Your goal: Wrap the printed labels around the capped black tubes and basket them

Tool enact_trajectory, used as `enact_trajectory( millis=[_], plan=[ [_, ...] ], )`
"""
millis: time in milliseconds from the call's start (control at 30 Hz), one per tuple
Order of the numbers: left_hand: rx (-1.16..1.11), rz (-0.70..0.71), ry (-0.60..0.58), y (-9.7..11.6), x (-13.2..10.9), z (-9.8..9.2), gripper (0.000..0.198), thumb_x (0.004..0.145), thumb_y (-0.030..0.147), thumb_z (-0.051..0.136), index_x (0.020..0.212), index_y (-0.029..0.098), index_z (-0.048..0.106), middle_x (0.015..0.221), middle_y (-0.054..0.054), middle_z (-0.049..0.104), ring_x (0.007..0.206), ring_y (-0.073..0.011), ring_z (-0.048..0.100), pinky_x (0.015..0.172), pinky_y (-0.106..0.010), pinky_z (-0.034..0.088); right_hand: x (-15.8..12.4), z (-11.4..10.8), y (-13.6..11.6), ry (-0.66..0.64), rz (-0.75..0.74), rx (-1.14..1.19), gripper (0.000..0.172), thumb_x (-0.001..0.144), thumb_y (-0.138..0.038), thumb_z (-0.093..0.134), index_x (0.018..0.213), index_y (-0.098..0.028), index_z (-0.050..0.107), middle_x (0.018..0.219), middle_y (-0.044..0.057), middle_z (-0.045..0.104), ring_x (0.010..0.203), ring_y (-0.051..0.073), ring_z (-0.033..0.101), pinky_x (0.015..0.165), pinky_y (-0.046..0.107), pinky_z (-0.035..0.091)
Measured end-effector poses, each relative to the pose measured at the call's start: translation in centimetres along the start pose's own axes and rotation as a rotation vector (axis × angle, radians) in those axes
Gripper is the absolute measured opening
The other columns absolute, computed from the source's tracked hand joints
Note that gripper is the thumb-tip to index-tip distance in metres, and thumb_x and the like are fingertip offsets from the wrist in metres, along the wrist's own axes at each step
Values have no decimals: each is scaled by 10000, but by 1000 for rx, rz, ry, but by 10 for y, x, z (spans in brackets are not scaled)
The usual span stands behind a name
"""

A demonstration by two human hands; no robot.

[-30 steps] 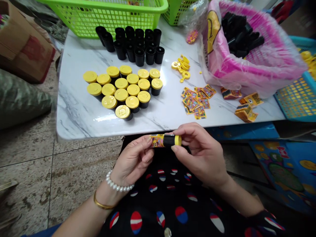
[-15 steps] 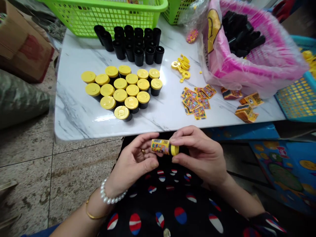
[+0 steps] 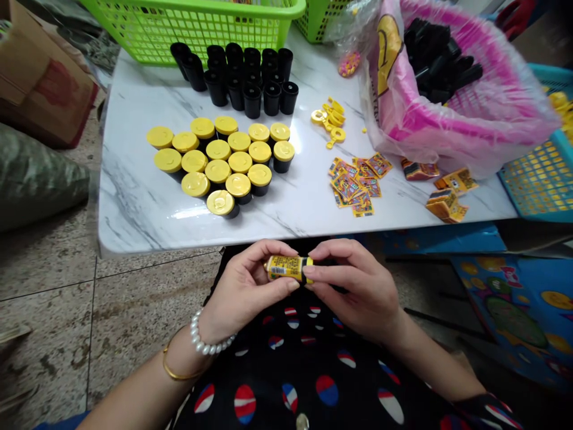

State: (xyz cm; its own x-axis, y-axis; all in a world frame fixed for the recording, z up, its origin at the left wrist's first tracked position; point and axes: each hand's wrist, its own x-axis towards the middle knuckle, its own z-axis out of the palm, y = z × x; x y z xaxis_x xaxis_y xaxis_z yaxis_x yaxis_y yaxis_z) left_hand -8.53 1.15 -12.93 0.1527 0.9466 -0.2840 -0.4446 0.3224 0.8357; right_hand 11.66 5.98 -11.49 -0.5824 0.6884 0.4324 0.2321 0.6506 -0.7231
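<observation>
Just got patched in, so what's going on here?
A person holds a small yellow-and-black tube sideways in both hands, just off the table's near edge. The left hand grips its labelled part; the right hand has fingers at its yellow end. On the table, yellow-topped tubs stand grouped at left, with black cups behind them. Loose labels lie to the right, nearer the edge than some yellow plastic pieces.

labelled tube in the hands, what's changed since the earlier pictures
The label now covers more of the black tube, which has rolled toward the person. The left hand loosened, then closed its fingers on the tube again. The right hand stayed at the yellow end. The yellow-capped containers and loose labels lie as before.
</observation>
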Motion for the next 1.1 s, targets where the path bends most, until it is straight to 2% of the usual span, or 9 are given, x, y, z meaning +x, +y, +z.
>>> enact_trajectory(
  millis=[233,367,433,533,633,733,833,1000,1100],
  plan=[
    [149,126,30,-1,-2,8,261,778,126,780,1006,213,687,947,5,690,834,-95,653,744,-173,533,0,0,-5,61,171,108,345,771,-144,791,1093,-210,683,1002,70,698,912,190,676,815,321,567],
    [429,329,44,-3,-5,10,280,779,121,771,1025,223,685,1001,-17,673,922,-134,647,817,-226,523,-8,5,-8,16,540,429,257,814,-200,767,1052,-213,668,881,42,719,758,166,704,672,285,595],
    [531,395,32,-2,-5,10,281,777,115,768,1027,220,693,1027,-32,680,987,-154,639,869,-244,508,-11,7,-9,-10,643,564,262,822,-205,762,1060,-223,655,877,31,715,741,160,710,646,275,603],
    [396,292,17,1,-6,8,319,789,171,769,1088,218,669,1055,-47,687,970,-162,654,825,-244,534,-12,6,-6,69,462,418,299,796,-147,771,1066,-237,682,1002,50,683,871,174,695,749,309,601],
    [184,46,21,5,-7,8,321,827,252,748,1121,200,628,925,-27,702,730,-108,655,641,-195,543,-10,2,-3,93,227,173,362,778,-82,758,1096,-246,700,1090,76,666,1008,208,657,870,364,564],
    [176,-48,54,6,-7,10,246,830,250,751,1037,169,647,830,-6,692,652,-74,620,601,-159,517,-10,1,-3,67,198,162,378,772,-93,773,1110,-247,699,1074,74,690,999,213,662,872,364,560],
    [250,64,71,3,-6,12,216,833,218,741,1026,179,654,901,-19,707,780,-106,660,703,-188,538,-12,6,-5,116,350,278,291,785,-151,782,1053,-245,714,1008,55,710,927,196,681,820,331,580],
    [617,379,102,0,-5,13,210,814,150,736,1010,198,677,1014,-43,697,965,-164,649,880,-272,510,-11,16,-7,128,828,648,179,829,-307,759,964,-200,709,850,26,742,704,134,704,661,239,599],
    [531,279,56,4,-5,13,210,816,190,745,1012,201,672,984,-38,690,900,-156,653,803,-254,528,-9,13,-5,88,865,752,186,871,-335,713,982,-187,701,770,11,733,647,114,689,617,210,581]
  ],
)
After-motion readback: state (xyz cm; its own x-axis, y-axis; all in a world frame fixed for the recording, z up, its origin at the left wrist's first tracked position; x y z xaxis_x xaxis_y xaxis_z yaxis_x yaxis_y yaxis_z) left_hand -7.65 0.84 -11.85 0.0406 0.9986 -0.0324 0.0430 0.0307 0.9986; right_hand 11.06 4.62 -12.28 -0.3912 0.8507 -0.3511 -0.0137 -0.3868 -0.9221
